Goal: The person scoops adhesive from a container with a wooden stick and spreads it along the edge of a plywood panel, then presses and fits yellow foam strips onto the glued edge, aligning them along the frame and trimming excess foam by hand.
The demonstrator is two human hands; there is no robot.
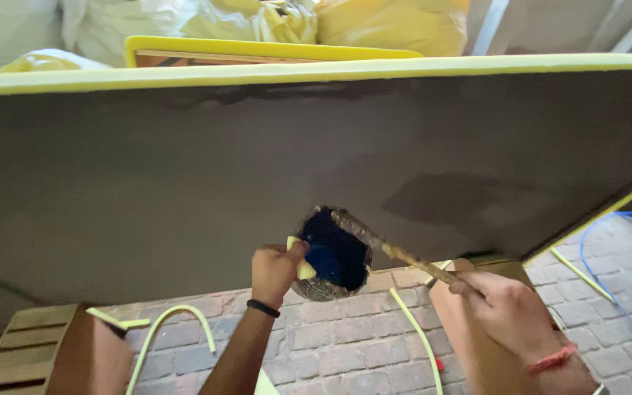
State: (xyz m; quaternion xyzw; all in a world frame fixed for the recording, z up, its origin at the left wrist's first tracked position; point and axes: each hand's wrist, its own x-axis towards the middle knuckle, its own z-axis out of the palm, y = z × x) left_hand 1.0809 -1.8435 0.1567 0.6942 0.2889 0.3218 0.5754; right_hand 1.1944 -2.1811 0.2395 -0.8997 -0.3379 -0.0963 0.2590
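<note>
Head view, one entry.

- Left hand (276, 269): fingers clamped on the rim of a small paint pot (333, 254), dark blue inside, crusted outside, with a yellow scrap pinched against its near edge. The pot is held up just before the lower edge of the panel.
- Right hand (505, 311): fingers closed round the handle of a paint-caked brush (385, 247). Its long axis runs from the hand at lower right up and leftward; the bristle end lies over the pot's mouth. The left hand is nearer the pot, the right well apart from it.
- Panel (184, 183): large, grey-brown, yellow-green edging, with a darker patch right of the pot.
- Brick floor (345, 351): yellow strips, blue hose (595, 241) at right.
- Wooden crate (34, 344), lower left.
- Yellow sacks (389, 22) behind.
</note>
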